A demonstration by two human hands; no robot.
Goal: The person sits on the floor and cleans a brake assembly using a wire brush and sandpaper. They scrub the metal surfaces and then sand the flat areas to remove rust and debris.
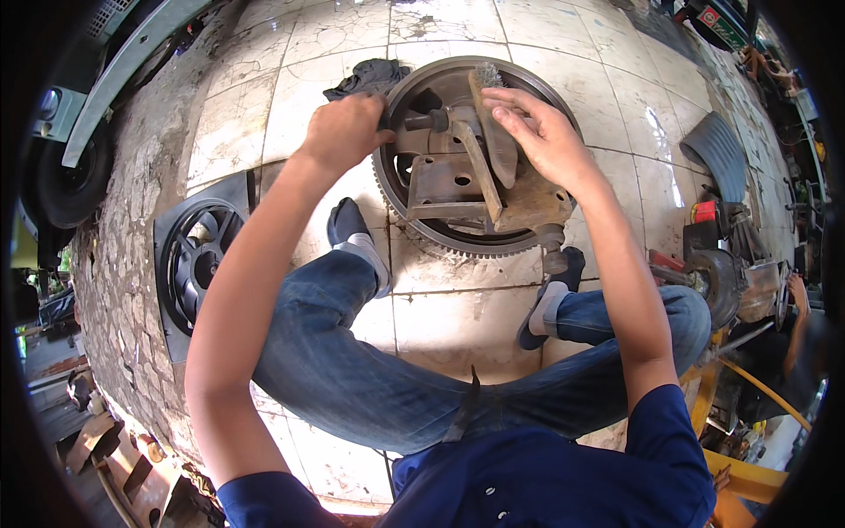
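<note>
A rusty metal bracket arm [440,182] with a ball joint [553,248] at its near right end lies across a large toothed flywheel [431,242] on the floor. My left hand [345,132] is closed at the wheel's left rim, beside the bracket's dark rod end [424,122]; what its fingers hold is hidden. My right hand [541,136] is over the right side of the wheel, its fingers stretched out and thumb apart. Its fingertips reach the edge of a wire brush [478,92] with a wooden back, lying on the bracket; whether they touch it is unclear.
A dark cloth [368,77] lies just beyond the wheel. To the left is a black fan in a square shroud [204,255]. A curved ribbed sheet [715,157] and greasy machine parts [717,273] are on the right. My feet flank the wheel's near side.
</note>
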